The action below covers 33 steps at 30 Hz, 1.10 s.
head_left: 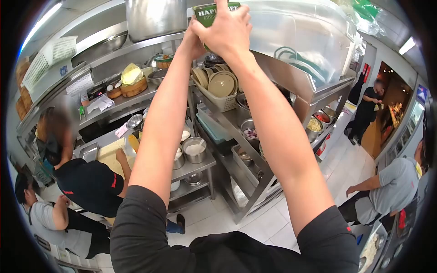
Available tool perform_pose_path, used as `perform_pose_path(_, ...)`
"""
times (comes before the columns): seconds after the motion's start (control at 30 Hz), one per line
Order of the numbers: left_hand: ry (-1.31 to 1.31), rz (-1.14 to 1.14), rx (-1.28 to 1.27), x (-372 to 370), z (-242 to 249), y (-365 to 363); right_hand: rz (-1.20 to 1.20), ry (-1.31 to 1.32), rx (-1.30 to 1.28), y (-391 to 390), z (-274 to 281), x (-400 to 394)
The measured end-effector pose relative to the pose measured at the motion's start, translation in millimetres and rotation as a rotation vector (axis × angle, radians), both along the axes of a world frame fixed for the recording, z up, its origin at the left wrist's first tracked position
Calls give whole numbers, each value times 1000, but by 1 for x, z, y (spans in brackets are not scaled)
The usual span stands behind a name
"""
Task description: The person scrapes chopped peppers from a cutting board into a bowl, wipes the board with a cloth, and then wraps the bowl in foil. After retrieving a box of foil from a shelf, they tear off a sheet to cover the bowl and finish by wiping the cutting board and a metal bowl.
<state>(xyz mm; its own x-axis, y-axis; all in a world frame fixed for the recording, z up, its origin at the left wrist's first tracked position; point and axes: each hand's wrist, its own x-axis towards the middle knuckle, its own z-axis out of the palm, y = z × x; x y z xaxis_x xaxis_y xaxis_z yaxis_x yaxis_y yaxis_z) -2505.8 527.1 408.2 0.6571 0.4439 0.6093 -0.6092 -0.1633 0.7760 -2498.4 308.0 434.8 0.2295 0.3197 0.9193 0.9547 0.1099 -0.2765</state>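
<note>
Both forearms up, close to camera — right hand (226, 28) wrapped around a green carton (208, 12), fingers curled over its front, held at top-shelf height. Left hand (193, 41) sits behind the right, touching the carton's lower edge; can't tell if it's gripping. Just below — a white basket (223, 103) of tan plates (221, 83) on the steel shelf (314, 93). Co-worker in a black shirt (93, 186) at lower left.

steel shelf (255, 141), plate basket (223, 101), metal bowls (195, 150)
</note>
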Motion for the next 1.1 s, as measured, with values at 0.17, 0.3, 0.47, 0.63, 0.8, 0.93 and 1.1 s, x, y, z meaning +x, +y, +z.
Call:
perform_pose_path(0.17, 191, 204, -216, -4, 8, 26, -119, 14, 25, 43, 32, 10)
perform_pose_path(0.3, 179, 479, -77, -1, 4, 20, -28, -87, -123, 83, 58, 46)
perform_pose_path(0.47, 122, 586, -5, 19, -10, 54, -213, -173, -280, 125, 70, 54)
perform_pose_path(0.63, -16, 647, 184, 65, -11, 134, -215, -63, -320, 191, 78, 85)
perform_pose_path(0.8, 242, 893, 128, 89, -5, 118, -104, 191, -223, 235, 68, 122)
perform_pose_path(0.93, 218, 911, 105, 110, -16, 98, -111, 363, -54, 278, 72, 185)
perform_pose_path(1.1, 234, 969, 192, 109, -17, 93, -153, 251, -33, 252, 70, 159)
